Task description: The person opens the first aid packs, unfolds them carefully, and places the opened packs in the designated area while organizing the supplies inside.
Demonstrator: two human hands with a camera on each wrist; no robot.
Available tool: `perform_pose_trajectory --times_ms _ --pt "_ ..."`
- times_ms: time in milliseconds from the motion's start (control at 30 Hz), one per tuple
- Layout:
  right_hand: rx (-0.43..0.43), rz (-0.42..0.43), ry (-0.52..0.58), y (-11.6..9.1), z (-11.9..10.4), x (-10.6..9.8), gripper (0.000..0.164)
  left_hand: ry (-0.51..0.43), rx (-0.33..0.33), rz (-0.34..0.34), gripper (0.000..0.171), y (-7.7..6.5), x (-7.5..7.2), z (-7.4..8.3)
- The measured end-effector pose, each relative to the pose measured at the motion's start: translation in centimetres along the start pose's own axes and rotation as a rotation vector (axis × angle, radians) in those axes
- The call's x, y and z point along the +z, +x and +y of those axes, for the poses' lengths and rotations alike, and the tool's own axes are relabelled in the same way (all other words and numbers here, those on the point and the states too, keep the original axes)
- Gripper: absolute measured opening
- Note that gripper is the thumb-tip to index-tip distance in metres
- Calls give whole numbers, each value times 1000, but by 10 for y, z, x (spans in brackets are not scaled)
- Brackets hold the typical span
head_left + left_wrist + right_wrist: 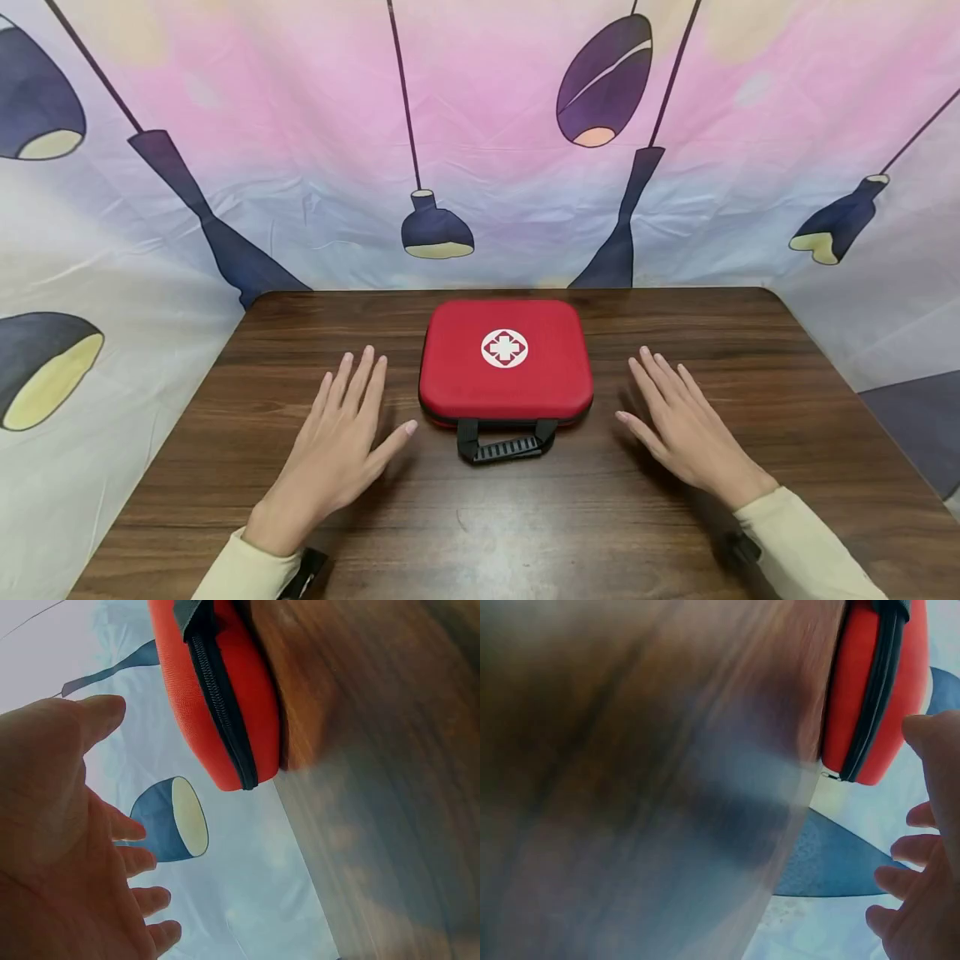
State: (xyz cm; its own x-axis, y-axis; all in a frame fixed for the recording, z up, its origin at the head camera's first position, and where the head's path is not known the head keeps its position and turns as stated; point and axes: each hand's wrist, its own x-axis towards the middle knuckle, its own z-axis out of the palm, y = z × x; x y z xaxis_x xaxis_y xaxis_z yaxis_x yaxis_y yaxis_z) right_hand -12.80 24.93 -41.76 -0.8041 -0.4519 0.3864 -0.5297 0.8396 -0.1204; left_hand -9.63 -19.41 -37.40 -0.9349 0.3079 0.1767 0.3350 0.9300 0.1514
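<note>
Patterned cloth backdrop (337,108) with printed hanging lamps stands behind a dark wood-grain worktop (510,533). Observations run left to right.

Left hand (333,454): back of hand up, fingers (362,387) extended and released, thumb spread toward the case. Nothing held. Left wrist view shows a gap between thumb and case. Pale sleeve (243,571) at the wrist, with a dark strap or device (303,575) beside it.

Centre: red case (506,396), lying flat near the far edge of the worktop, between the two hands and touching neither. White round emblem (505,348) with a cross on the upper face. Black carry handle (508,450) points toward the person and lies at the near side. Black zip (217,705) runs around the side wall; lid appears closed. Small zip pull (830,776) visible at the right-hand end, in the right wrist view.

Right hand (686,433): mirrors the left, fingers straight and free, thumb angled inward, holding nothing. Matching pale sleeve (810,542).

Step in hand, as judged: a ready position, contact not yet made. Next move, as judged: any handling of the case calls for closing the side gaps first; opening it would need one hand steadying the shell, the other pinching the pull.
</note>
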Motion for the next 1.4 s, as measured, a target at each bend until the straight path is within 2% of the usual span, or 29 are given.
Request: perform_pose_trajectory --times_ms 167,367,467,700,967,1400 --pt "-17 23 46 12 10 3 70 -19 17 -17 91 14 -1 2" --pt "10 -8 101 30 19 9 66 -14 69 0 92 35 -2 7" --pt "6 -30 105 39 24 13 62 -34 86 -16 91 46 -2 9" --pt "17 -73 144 60 33 22 60 -114 107 -65 90 69 9 16" --pt "117 -136 262 85 36 28 59 -158 147 -87 88 87 18 27" --pt "123 -142 328 121 39 38 53 -177 221 -113 84 106 31 43"
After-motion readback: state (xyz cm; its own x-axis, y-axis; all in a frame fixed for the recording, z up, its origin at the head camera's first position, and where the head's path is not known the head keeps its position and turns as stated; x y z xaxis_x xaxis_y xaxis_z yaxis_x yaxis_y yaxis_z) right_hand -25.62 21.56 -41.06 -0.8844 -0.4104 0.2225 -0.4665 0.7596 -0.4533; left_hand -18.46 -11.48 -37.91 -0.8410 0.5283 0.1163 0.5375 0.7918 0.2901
